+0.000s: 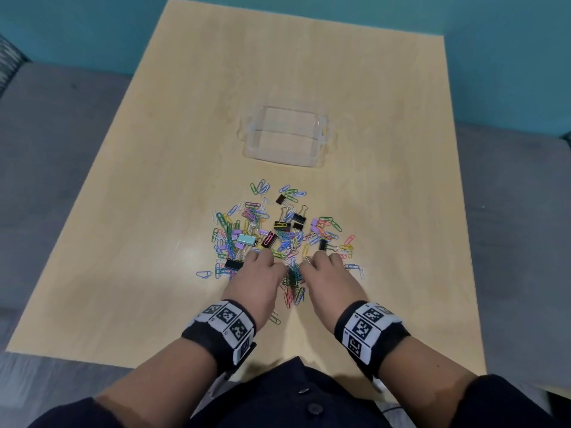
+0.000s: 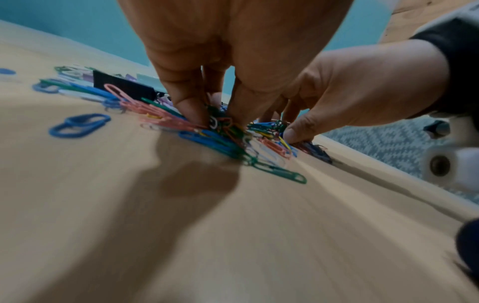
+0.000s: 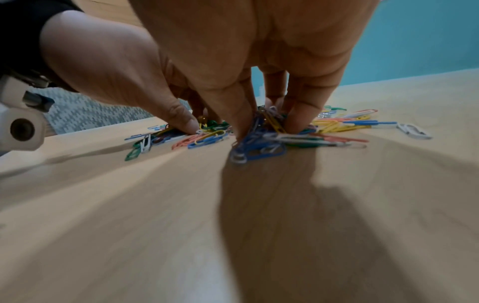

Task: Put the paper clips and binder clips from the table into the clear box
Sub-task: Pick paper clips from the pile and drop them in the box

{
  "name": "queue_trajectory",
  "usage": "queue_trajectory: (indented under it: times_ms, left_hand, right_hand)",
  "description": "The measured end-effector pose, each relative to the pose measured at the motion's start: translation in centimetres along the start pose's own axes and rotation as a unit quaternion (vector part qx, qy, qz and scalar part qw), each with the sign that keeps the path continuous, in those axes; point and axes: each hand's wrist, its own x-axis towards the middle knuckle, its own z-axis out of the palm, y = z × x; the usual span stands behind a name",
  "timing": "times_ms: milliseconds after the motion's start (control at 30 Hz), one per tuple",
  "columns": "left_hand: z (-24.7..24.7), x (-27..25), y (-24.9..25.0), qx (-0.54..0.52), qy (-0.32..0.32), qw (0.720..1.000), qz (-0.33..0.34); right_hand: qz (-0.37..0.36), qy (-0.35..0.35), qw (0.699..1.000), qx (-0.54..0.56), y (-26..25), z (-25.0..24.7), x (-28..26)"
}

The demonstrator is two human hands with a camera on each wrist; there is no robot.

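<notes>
Head view, both hands side by side, L hand (image 1: 258,278) & R hand (image 1: 329,278) pinching paper clips (image 1: 292,278), clear box (image 1: 285,135) beyond

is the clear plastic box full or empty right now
Empty. Through the clear plastic box only bare wooden table shows, and the coloured paper clips still lie outside it.

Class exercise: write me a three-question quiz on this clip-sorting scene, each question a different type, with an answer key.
1. True or false: the clear box already holds clips.
2. Multiple choice: the left hand and right hand are (a) lifting the box, (b) gathering paper clips at the pile's near edge, (c) resting off the table.
3. Fill in: the black binder clips lie on the ____.

Key: 1 false, it looks empty. 2 b. 3 table.
</notes>
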Motion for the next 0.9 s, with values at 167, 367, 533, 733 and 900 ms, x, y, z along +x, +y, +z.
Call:
queue_trajectory:
  times_ms: [167,367,533,733,900]
  left_hand:
    - [-0.5,0.8,-0.2,-0.045,0.019,0.998,-0.034]
    - [-1.4,1.4,-0.6,-0.155,0.015,0.985,-0.08]
    - [-1.8,0.4,-0.2,-0.053,-0.055,0.997,-0.004]
    - [-1.3,0.4,-0.2,-0.022,-0.069,0.997,0.023]
    - [-2.0,0.7,-0.7,-0.123,-0.033,0.992,-0.012]
  right_hand:
    - [0.004,-0.016,1.0,0.015,-0.1,-0.9,0.3]
    - [0.038,-0.027,0.997,0.066,0.4,-1.1,1.1]
    - [0.088,-0.029,0.982,0.163,1.0,-1.6,1.7]
    - [0.083,-0.031,0.975,0.205,1.7,-1.6,1.4]
    - [0.079,-0.039,0.967,0.239,2.2,-2.8,1.2]
